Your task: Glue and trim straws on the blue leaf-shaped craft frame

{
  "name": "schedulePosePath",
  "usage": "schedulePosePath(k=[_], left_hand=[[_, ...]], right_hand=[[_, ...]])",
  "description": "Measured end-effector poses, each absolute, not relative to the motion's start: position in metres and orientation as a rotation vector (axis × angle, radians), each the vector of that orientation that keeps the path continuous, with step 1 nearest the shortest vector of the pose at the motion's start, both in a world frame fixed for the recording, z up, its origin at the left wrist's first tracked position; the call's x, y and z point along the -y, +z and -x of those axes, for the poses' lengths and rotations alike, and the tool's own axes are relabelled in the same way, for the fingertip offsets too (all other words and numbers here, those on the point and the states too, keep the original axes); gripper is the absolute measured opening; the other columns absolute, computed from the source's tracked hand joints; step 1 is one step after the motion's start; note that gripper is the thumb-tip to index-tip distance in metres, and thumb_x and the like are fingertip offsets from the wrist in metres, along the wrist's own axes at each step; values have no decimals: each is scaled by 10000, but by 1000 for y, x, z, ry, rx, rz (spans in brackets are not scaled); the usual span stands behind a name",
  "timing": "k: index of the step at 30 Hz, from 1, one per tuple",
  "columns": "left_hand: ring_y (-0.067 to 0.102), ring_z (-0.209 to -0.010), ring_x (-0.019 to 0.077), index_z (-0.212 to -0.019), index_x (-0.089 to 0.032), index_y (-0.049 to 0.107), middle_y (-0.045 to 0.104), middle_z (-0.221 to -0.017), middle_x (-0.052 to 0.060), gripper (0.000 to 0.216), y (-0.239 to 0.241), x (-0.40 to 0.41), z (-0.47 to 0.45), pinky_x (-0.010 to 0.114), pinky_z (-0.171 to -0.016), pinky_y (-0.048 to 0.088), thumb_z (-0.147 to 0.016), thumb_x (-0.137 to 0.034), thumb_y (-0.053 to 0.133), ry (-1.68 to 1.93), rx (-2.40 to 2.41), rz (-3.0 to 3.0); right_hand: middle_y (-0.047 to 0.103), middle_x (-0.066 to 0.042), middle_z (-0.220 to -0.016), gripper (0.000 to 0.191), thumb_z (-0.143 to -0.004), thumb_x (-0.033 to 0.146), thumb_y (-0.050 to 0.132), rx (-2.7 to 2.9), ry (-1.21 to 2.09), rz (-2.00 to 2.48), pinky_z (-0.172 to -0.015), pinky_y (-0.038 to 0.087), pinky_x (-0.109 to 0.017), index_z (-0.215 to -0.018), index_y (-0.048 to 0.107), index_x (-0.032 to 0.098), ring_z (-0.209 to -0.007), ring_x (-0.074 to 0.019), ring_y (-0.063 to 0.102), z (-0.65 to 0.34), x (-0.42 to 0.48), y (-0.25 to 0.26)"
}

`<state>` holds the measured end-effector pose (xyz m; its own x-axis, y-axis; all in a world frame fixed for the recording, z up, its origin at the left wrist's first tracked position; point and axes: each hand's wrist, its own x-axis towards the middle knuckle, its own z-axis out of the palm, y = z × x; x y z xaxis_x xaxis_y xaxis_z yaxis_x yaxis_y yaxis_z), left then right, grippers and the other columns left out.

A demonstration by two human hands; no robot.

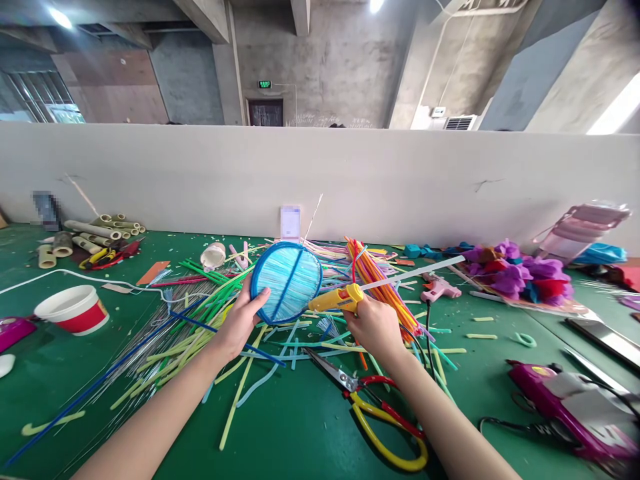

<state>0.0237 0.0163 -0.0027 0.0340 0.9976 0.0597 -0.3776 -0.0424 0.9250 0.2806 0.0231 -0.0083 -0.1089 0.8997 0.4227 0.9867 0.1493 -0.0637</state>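
Note:
My left hand (241, 319) grips the lower left rim of a round blue disc (287, 280) wrapped in pale blue strands, holding it upright above the table. My right hand (373, 325) is closed round a yellow glue gun (338, 299) with a long white glue stick (415, 272) poking out behind. The gun's nozzle points left and touches the disc's right edge. Under both hands lies a heap of coloured pipe cleaners (210, 313) in green, yellow and blue.
Scissors with red and yellow handles (373, 407) lie near my right forearm. A red and white cup (74, 309) stands at left, cardboard tubes (95, 233) behind it. A pink glue gun (440, 289), felt flowers (515, 270) and a magenta tool (565, 400) lie at right. A white partition (320, 180) backs the green table (280, 433).

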Motion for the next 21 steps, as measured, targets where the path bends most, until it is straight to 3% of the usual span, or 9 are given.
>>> schedulePosePath(k=[21], left_hand=[[565, -1255, 296, -1511, -382, 309, 591, -1399, 44, 824, 0, -15, -25, 421, -1003, 515, -808, -364, 739, 1382, -875, -966]], right_hand=[[715, -84, -739, 171, -857, 259, 501, 2012, -445, 1814, -524, 292, -274, -831, 645, 171, -680, -208, 675, -294, -29, -10]])
